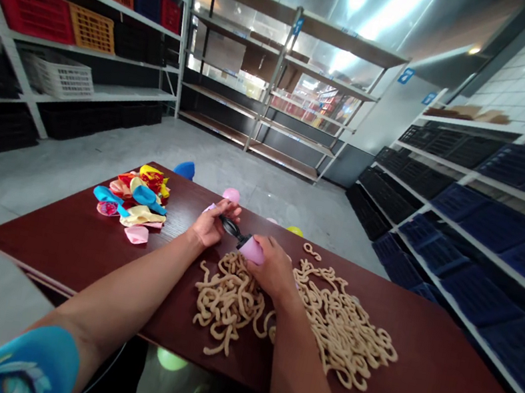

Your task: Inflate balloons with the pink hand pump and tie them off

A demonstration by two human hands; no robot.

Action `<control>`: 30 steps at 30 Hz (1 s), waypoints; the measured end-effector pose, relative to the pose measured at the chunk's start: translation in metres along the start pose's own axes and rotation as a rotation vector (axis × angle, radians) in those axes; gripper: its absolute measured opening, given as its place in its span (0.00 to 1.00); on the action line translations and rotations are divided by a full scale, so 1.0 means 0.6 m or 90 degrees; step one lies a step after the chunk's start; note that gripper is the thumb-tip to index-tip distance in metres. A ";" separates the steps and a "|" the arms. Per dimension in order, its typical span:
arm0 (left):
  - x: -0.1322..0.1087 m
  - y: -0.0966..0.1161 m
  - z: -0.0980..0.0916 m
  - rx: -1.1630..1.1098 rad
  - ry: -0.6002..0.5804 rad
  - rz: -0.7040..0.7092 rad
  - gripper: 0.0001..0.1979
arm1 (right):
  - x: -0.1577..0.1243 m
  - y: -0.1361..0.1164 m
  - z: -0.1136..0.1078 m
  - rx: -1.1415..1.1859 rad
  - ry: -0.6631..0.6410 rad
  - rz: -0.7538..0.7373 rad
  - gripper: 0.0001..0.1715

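Note:
My right hand is closed around a small pink balloon pump whose black nozzle points left. At the nozzle tip, my left hand pinches something pale, likely a balloon's neck, though I cannot make it out clearly. Both hands hover over a dark red-brown table. Below and to the right of them lies a spread of tan, noodle-like long balloons. To the left is a pile of flat coloured balloons in blue, yellow, red and pink.
A blue inflated balloon, a pink one and a yellow one sit beyond the table's far edge. A green balloon lies under the near edge. Metal shelving with crates lines the left, back and right walls.

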State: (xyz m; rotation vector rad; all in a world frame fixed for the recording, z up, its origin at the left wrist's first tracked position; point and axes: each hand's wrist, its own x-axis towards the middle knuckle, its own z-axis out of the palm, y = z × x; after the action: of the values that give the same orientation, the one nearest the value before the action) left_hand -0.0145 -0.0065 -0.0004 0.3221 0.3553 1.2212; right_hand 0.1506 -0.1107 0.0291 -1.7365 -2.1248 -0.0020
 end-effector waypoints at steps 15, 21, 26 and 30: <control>-0.006 0.036 0.020 -0.055 0.021 0.137 0.25 | 0.004 -0.016 0.007 -0.080 0.052 -0.007 0.39; -0.020 0.052 0.072 0.034 0.053 0.213 0.25 | 0.009 0.010 0.016 -0.075 0.004 0.094 0.33; -0.031 0.061 0.137 0.137 0.052 0.206 0.25 | 0.012 0.010 0.009 0.004 0.000 0.130 0.31; -0.020 0.110 0.183 0.191 0.129 0.246 0.20 | 0.016 0.009 -0.017 0.049 -0.003 0.158 0.27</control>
State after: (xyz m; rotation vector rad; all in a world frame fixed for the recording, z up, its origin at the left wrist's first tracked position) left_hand -0.0267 -0.0031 0.1276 0.5460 0.6772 1.5880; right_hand 0.1573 -0.1029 0.0399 -1.9420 -1.8730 0.1497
